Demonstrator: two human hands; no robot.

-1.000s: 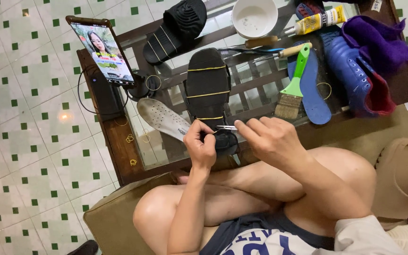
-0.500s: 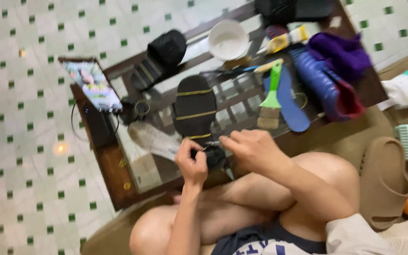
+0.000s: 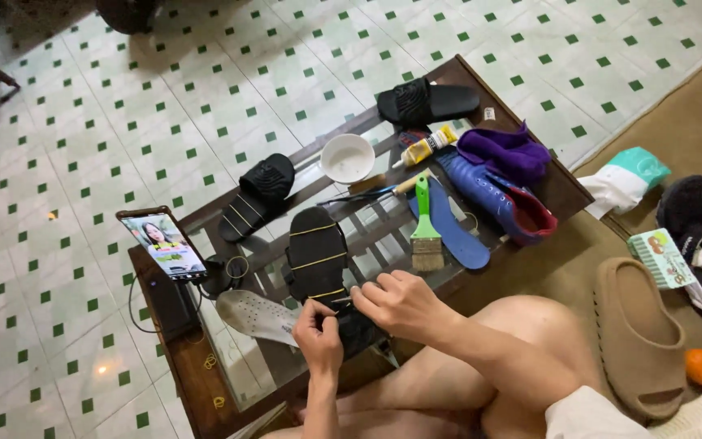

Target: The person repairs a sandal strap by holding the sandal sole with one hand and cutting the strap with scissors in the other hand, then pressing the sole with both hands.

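both hands (image 3: 367, 321) on black shoe (image 3: 322, 272), glass table (image 3: 237, 370)

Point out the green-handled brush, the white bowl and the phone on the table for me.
green-handled brush (image 3: 425, 228): head view, on the green handle just above the bristles.
white bowl (image 3: 348, 158): head view, on its inside bottom.
phone (image 3: 164, 246): head view, on the middle of its lit screen.

Left hand (image 3: 318, 335) and right hand (image 3: 396, 301) meet, fingers curled.
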